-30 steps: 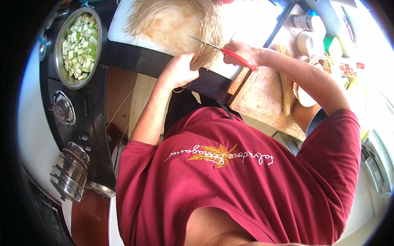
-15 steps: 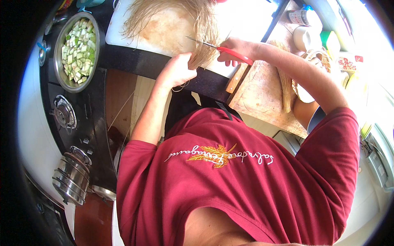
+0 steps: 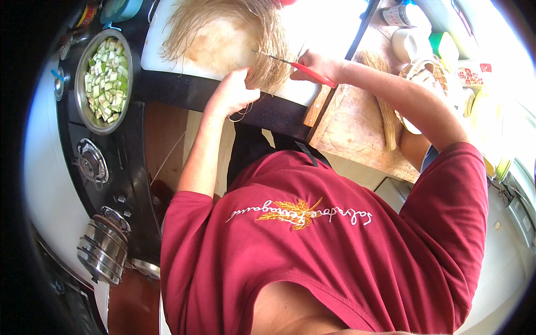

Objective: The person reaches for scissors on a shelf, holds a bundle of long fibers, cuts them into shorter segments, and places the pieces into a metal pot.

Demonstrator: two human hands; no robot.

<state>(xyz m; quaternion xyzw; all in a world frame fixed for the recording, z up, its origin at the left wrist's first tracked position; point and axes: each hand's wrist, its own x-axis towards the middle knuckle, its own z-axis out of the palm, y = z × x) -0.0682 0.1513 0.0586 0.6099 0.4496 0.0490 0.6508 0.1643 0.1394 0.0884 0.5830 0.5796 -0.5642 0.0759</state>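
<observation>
My left hand (image 3: 231, 94) is closed around the near end of a bunch of long, thin, brownish noodles (image 3: 272, 42). The strands arch over a white cutting board (image 3: 159, 56), and a few loose ends dangle below my fingers. In my right hand (image 3: 318, 66) is a pair of scissors (image 3: 312, 72) with red handles. Their pointed metal blades reach left across the bunch, just beyond my left hand. Glare washes out part of the board, and I cannot tell whether the blades are apart.
On the left, a metal bowl (image 3: 128, 92) of diced pale-green vegetable stands on the black stove (image 3: 120, 162), with stacked steamer pots (image 3: 103, 251) nearer me. A wooden-handled knife (image 3: 317, 106) lies beside a wooden board (image 3: 346, 131). A straw whisk brush (image 3: 385, 120) and several containers are at right.
My left hand has shifted slightly left with the noodle bunch, and the scissors have moved a little left too. The whole view has tilted slightly.
</observation>
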